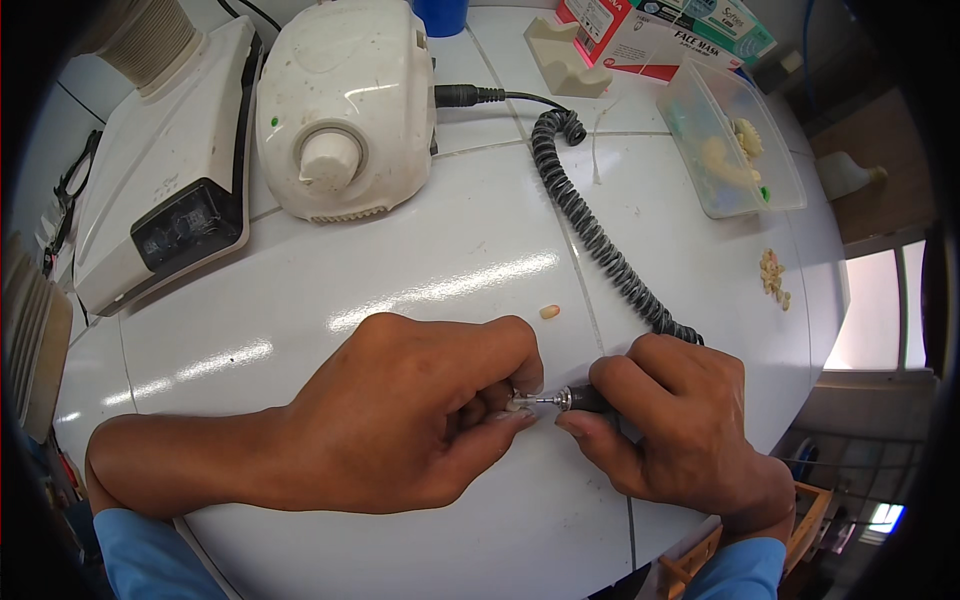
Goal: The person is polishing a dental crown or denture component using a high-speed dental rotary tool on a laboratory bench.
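1. Left grip (410,415): thumb and index finger clamped on a small pale piece (517,403), mostly hidden by the fingertips. Probably pinched at its edge to steady it and leave the right side exposed.
2. Right grip (680,415): clamped on the dark handpiece (588,398), thumb below, fingers above, near the metal nose; likely for fine control. Tip points left at the piece; can't tell if they touch.
3. Coiled cord (590,215) links to the white control box (345,110), back left on the tabletop (480,230). Knob faces the person, presumably for reach; coils give slack.
4. 1 loose tooth-shaped piece (549,312) lies just beyond the hands. Small heap (772,280) sits far right, near the clear tub (735,205), presumably out of the way.
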Tool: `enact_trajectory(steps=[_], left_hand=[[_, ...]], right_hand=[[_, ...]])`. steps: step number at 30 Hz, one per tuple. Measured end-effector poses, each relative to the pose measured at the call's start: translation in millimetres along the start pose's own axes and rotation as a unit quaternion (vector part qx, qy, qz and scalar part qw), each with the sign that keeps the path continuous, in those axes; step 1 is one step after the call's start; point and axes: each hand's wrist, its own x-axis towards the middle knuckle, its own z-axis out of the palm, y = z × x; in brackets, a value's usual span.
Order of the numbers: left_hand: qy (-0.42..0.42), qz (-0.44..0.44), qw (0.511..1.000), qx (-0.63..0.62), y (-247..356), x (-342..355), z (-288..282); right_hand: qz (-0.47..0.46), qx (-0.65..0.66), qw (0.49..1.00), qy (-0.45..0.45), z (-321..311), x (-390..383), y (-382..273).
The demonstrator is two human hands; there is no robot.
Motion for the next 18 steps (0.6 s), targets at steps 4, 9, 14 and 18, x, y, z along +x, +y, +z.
enact_trajectory(steps=[4,9,14,18], left_hand=[[0.001,-0.002,1.0,0.001,0.4,-0.9,-0.6],[-0.001,0.004,1.0,-0.003,-1.0,-0.7,-0.7],[-0.004,0.001,1.0,-0.005,0.1,-0.7,-1.2],[-0.011,0.006,1.0,0.003,-0.6,-0.7,-1.7]], right_hand=[[-0.001,0.002,1.0,-0.001,-0.5,1.5,-0.6],[0.002,0.008,1.0,0.004,-0.5,1.1,0.5],[-0.003,0.007,1.0,0.001,-0.5,1.6,0.2],[-0.004,0.005,1.0,0.002,-0.2,1.6,0.5]])
